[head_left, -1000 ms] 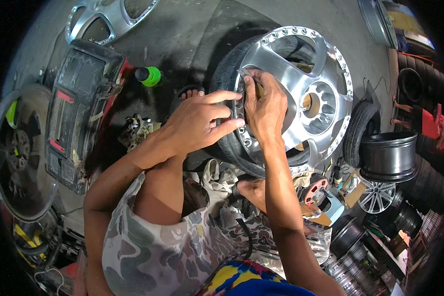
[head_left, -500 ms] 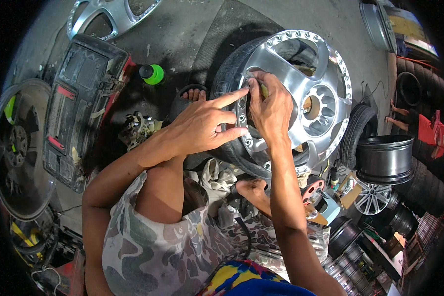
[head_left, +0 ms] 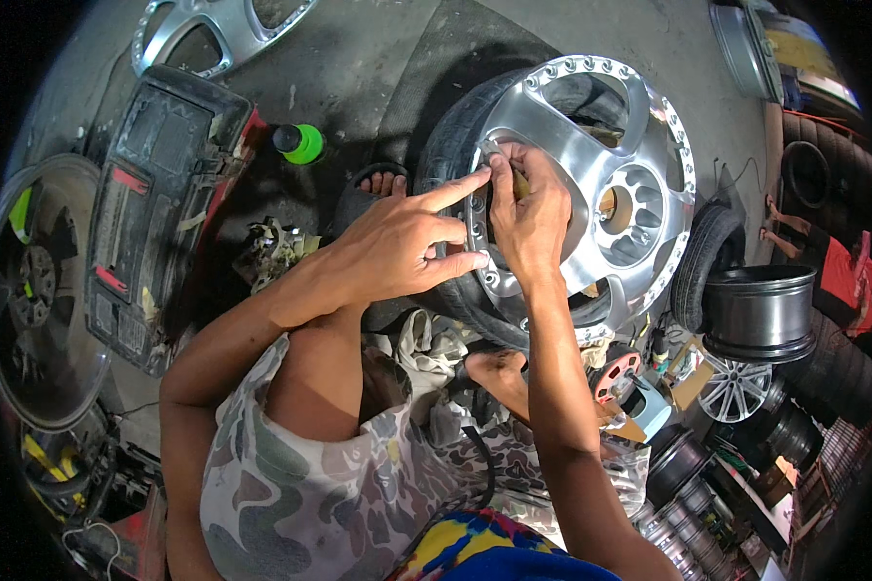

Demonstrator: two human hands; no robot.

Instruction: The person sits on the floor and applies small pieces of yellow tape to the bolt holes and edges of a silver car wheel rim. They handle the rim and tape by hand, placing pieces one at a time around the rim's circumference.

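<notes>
**Silver wheel (head_left: 586, 232) set over a dark tyre (head_left: 446, 136)**

The wheel is tilted, its smooth metal spokes lit brightly around a recessed round hub, its rim ringed with small round fittings. Ribbed rubber is seen past its left edge. Well left of the wheel, a scuffed black-and-red case (head_left: 160, 218) is placed. At the wheel's left rim, the left hand (head_left: 397, 242) is held with forefinger and thumb spread wide, their tips at the edge. Over that rim, the fingers of the right hand (head_left: 533, 208) are pinched narrowly. Between wheel and case, a green, dark-capped bottle (head_left: 305, 144) is stood. By the right fingers a small piece (head_left: 520, 184), partly yellowish, is gripped; its kind cannot be told.
</notes>
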